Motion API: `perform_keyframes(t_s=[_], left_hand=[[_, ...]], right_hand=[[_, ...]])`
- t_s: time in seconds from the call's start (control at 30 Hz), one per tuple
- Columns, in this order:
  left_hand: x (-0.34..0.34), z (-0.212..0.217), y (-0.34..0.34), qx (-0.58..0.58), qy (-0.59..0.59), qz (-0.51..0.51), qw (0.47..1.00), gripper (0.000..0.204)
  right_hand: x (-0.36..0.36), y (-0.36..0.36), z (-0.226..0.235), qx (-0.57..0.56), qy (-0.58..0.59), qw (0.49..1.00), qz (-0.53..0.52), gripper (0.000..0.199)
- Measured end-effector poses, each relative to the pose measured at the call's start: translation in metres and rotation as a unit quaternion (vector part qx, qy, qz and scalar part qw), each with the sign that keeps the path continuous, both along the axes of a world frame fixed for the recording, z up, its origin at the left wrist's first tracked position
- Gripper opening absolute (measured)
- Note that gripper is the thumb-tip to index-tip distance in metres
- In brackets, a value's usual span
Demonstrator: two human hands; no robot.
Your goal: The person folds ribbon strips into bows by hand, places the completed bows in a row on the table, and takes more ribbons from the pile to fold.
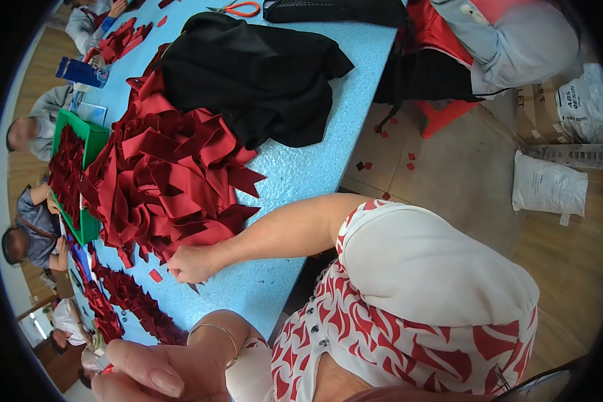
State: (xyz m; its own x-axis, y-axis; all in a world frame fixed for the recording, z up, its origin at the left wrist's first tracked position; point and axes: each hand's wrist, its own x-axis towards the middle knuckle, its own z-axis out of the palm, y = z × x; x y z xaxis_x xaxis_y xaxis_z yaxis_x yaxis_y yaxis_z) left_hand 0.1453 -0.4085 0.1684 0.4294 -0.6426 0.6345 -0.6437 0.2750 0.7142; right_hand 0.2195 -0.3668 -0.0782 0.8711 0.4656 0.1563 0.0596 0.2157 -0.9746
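Note:
On the blue tabletop (pixel 285 174) lies a big heap of dark red ribbon pieces (pixel 174 167), many with pointed or notched ends. My right hand (pixel 193 264) is closed at the near edge of this heap. A small dark ribbon tip (pixel 193 287) pokes out under its fingers; the rest of the piece is hidden. Low in the picture, close up, is my left hand (pixel 164 375), with a thin bracelet (pixel 214 327) on the wrist. Its fingers are bent and partly cut off by the lower edge, and nothing shows in them.
Black cloth (pixel 248 74) overlaps the heap. A green crate (pixel 90 144) of red pieces stands left, with a row of gathered red ribbons (pixel 137 305) nearer. Orange-handled scissors (pixel 238 9) lie at the far edge. Several people sit around; sacks (pixel 549 184) stand right.

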Motion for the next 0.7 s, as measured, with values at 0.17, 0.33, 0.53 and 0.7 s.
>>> perform_keyframes(t_s=[0.17,0.33,0.53,0.7], left_hand=[[0.011,0.001,-0.017,-0.076,-0.054,-0.099,0.991,0.030],[0.012,-0.011,-0.063,-0.475,0.022,-0.306,0.825,0.028],[0.000,-0.021,-0.040,-0.500,-0.011,-0.197,0.843,0.024],[-0.005,-0.021,-0.002,-0.313,-0.087,0.055,0.944,0.021]], right_hand=[[0.003,0.005,-0.007,-0.003,-0.039,0.999,-0.015,0.009],[0.002,0.000,-0.001,-0.011,-0.015,1.000,0.000,0.009],[0.000,-0.002,0.002,-0.013,-0.015,1.000,0.002,0.009],[0.001,0.001,-0.001,-0.009,-0.007,1.000,-0.001,0.009]])
